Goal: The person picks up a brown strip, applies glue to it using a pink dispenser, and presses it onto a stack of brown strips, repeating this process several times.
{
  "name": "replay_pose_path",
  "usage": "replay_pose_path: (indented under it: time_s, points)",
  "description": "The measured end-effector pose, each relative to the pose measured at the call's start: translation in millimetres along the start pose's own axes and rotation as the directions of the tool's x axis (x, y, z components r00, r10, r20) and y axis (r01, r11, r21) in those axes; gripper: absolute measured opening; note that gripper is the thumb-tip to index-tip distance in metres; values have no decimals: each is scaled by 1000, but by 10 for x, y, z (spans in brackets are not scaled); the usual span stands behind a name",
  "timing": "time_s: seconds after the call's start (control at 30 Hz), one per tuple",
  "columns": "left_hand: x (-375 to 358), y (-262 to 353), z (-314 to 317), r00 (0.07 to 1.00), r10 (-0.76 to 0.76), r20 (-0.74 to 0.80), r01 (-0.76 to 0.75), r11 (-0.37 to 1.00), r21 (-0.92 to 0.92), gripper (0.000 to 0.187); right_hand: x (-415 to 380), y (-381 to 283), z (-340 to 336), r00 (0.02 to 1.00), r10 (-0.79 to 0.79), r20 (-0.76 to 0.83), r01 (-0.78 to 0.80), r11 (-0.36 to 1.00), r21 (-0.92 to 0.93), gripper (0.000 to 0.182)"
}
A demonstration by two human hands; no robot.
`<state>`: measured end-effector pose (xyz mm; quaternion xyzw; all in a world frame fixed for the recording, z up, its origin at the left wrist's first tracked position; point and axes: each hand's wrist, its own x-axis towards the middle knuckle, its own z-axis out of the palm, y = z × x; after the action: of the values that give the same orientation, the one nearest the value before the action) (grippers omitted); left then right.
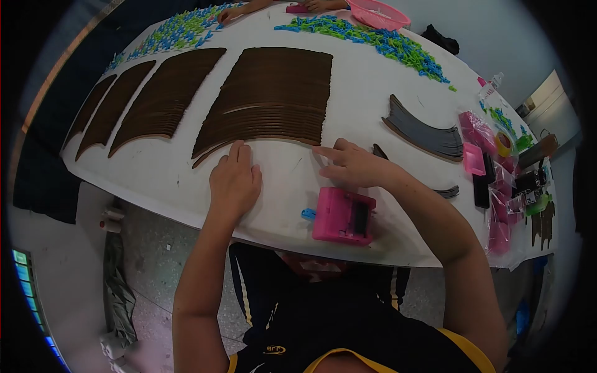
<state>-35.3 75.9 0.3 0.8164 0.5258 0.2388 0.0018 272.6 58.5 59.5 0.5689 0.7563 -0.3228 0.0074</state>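
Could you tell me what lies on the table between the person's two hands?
Head view: only bare white table between left hand and right hand.

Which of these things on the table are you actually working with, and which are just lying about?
In hand: left hand, right hand, nearest fan of brown strips, pink box.

Lying about: grey strips, blue and green clips, pink basket, other brown fans.

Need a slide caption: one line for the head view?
Both hands, left and right, rest flat on the white table at the edge of fanned brown strips, pink device nearby.
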Motion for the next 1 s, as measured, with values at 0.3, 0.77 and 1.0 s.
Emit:
replay_pose_path:
  time_s: [0.3, 0.77, 1.0]
  points:
    - [-13, -17, 21, 1000, 10, -19, -10, 1000, 1, 40, 17, 35, 33, 1000, 3, -29, -3, 1000, 13, 74]
    - [-338, -340, -218, 978, -203, -47, 208, 971, 119, 37, -772, 380, -86, 901, -114, -419, 270, 903, 335, 30]
    - [-321, -316, -175, 974, -212, -83, 219, 971, 96, 43, -1280, 844, 213, 704, -33, -710, 254, 945, 208, 21]
